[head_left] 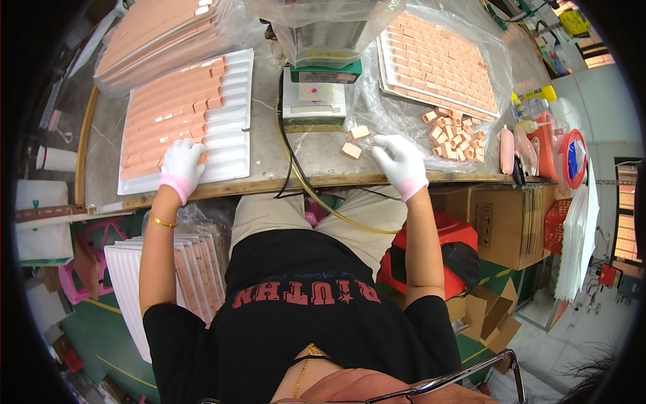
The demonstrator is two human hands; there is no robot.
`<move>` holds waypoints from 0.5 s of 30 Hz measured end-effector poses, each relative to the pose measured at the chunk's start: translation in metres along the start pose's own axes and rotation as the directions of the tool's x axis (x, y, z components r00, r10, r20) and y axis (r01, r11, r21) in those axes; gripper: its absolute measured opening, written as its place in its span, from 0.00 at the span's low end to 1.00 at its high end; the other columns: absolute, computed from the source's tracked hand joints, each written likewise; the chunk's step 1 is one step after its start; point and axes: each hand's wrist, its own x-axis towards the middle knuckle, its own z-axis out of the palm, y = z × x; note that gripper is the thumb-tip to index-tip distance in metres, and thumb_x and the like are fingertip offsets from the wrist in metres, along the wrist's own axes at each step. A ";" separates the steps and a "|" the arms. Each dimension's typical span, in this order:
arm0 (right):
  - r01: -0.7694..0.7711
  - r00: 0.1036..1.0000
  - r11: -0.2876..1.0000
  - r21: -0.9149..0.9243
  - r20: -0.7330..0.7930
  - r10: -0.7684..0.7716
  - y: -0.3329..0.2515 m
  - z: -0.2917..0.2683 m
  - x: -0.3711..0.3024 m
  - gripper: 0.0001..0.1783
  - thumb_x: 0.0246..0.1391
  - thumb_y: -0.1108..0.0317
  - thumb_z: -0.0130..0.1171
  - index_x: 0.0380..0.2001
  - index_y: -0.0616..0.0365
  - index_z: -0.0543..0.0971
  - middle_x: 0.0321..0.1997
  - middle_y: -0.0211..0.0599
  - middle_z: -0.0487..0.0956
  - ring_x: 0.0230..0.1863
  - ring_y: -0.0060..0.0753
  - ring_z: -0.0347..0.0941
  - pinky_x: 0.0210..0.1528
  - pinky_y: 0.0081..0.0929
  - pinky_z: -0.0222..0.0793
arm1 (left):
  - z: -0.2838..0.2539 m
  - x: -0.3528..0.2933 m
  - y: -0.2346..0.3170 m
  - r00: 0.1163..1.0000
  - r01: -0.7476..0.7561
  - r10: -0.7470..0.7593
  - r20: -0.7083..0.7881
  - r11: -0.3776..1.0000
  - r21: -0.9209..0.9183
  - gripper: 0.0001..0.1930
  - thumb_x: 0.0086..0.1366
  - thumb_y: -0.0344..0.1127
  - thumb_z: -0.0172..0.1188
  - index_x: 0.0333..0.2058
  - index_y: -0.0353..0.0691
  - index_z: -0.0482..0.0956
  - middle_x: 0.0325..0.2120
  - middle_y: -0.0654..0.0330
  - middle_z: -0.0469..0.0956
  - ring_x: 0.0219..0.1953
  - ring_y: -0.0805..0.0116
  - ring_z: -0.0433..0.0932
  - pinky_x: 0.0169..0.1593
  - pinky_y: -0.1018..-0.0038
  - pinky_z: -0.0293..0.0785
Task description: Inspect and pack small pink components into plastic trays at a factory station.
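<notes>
The head view looks down on a grey work surface (296, 158) with a wooden front edge. The left hand (180, 167), in a white glove with a pink cuff, lies near the front left corner of the surface, on a white plastic tray with long grooves (229, 108). Its fingers are bent down and press on the rows of small pink rectangular blocks (168, 111) that fill the left part of this tray; I cannot tell if it grips one block. The grooves on the right part of the tray are mostly bare.

The right hand (402, 161), in the same kind of glove, rests near the front edge, at the middle right of the surface, on a sheet of clear plastic film (390, 114). Its fingers are loosely curled and point to the left, and it seems to hold nothing. Two loose pink blocks (354, 141) lie just beside its fingertips. A loose heap of pink blocks (457, 135) lies to the right of this hand, near the front edge. Behind the heap, toward the back right corner, a second white tray full of pink blocks (434, 60) lies on the film. Between the two trays, at the middle of the surface, stands a small white and green machine (315, 87) under a plastic cover.
</notes>
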 end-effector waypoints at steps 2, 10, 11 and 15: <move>0.091 0.996 0.992 -0.083 0.031 -0.088 -0.005 0.011 0.002 0.09 0.47 0.69 0.59 0.35 0.53 0.79 0.32 0.36 0.78 0.36 0.44 0.74 0.39 0.35 0.71 | 0.003 -0.001 -0.002 1.000 -0.003 0.001 -0.020 0.996 -0.088 0.12 0.48 0.30 0.61 0.34 0.45 0.76 0.32 0.58 0.74 0.40 0.55 0.72 0.45 0.63 0.69; 0.325 0.944 0.868 -0.375 0.181 -0.275 0.009 0.031 0.037 0.17 0.43 0.76 0.55 0.39 0.53 0.77 0.39 0.37 0.78 0.42 0.45 0.72 0.45 0.36 0.69 | -0.031 0.011 0.044 0.981 0.026 -0.069 -0.181 0.972 -0.234 0.10 0.52 0.32 0.62 0.35 0.42 0.76 0.35 0.56 0.76 0.41 0.55 0.73 0.44 0.62 0.70; 0.311 0.946 0.859 -0.406 0.223 -0.237 0.012 0.030 0.039 0.18 0.42 0.77 0.55 0.40 0.54 0.77 0.39 0.38 0.78 0.43 0.45 0.71 0.46 0.36 0.69 | -0.036 0.019 0.060 0.934 -0.068 -0.054 -0.353 0.944 -0.324 0.11 0.53 0.32 0.62 0.37 0.41 0.76 0.35 0.56 0.77 0.41 0.55 0.74 0.44 0.62 0.70; 0.272 0.962 0.915 -0.297 0.120 -0.247 -0.003 0.017 0.036 0.18 0.42 0.76 0.55 0.41 0.54 0.75 0.39 0.41 0.77 0.43 0.48 0.72 0.45 0.37 0.70 | -0.026 0.044 0.137 0.952 -0.265 0.060 -0.299 0.649 -0.713 0.13 0.56 0.33 0.64 0.39 0.37 0.77 0.35 0.52 0.78 0.38 0.54 0.78 0.41 0.66 0.74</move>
